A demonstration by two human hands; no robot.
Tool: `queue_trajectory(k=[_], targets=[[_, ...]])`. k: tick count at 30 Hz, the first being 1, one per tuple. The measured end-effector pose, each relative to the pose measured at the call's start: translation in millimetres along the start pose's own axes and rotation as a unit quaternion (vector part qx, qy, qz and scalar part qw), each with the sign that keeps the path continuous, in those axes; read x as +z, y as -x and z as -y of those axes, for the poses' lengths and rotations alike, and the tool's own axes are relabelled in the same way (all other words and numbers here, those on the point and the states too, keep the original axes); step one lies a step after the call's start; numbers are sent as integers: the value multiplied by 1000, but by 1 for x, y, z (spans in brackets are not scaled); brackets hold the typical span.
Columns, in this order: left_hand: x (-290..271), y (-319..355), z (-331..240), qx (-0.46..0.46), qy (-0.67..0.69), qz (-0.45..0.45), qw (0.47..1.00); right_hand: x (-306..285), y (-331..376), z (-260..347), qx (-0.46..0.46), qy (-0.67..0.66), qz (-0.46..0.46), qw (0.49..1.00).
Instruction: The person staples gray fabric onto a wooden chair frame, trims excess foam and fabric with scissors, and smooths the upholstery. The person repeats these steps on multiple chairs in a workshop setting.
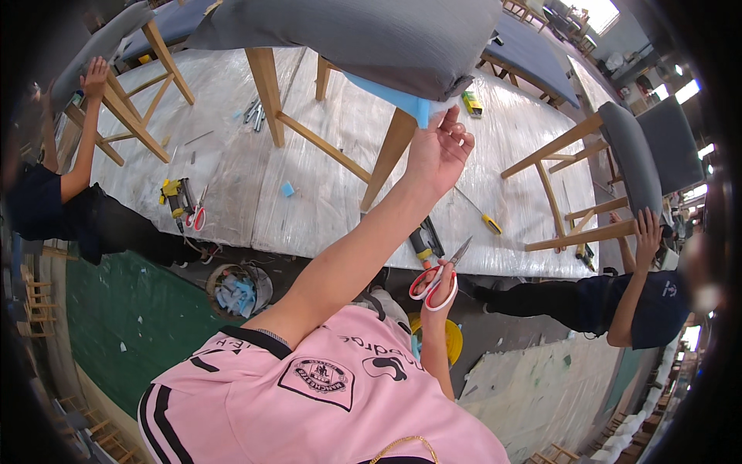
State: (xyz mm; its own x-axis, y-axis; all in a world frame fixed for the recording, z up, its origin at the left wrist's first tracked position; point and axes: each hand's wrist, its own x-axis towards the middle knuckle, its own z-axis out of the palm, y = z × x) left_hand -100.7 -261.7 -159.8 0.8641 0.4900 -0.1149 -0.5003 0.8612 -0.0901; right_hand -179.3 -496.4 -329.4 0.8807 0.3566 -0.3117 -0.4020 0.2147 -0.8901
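Blue foam (408,100) stuck out below the grey seat (371,39) over the tabletop (232,155); the left hand (439,151) pinched it closed; the right hand (440,294) gripped scissors (437,278) lower down; trimming cleanly likely needed foam held taut.

Left hand (438,149) raised, fingers pinching blue foam strip (402,94) under grey seat cushion (363,39) of wooden chair (267,85) on plastic-covered table (309,193). Right hand (440,290) low, near, gripping red-handled scissors (437,277), blades part open, pointing far. Two co-workers hold other chairs, far left (95,77) and right (648,232)
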Motion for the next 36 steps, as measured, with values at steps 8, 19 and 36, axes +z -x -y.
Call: queue_trajectory(k=[8,19,36], targets=[[-29,-3,-1,14,-205,-27,978,-9,-10,-3,12,3,-18,1000],[-167,65,-93,95,-662,-131,732,-34,-48,-22,40,131,19,990],[119,-14,-128,372,-847,346,159,-208,-328,-118,-58,624,-10,779]])
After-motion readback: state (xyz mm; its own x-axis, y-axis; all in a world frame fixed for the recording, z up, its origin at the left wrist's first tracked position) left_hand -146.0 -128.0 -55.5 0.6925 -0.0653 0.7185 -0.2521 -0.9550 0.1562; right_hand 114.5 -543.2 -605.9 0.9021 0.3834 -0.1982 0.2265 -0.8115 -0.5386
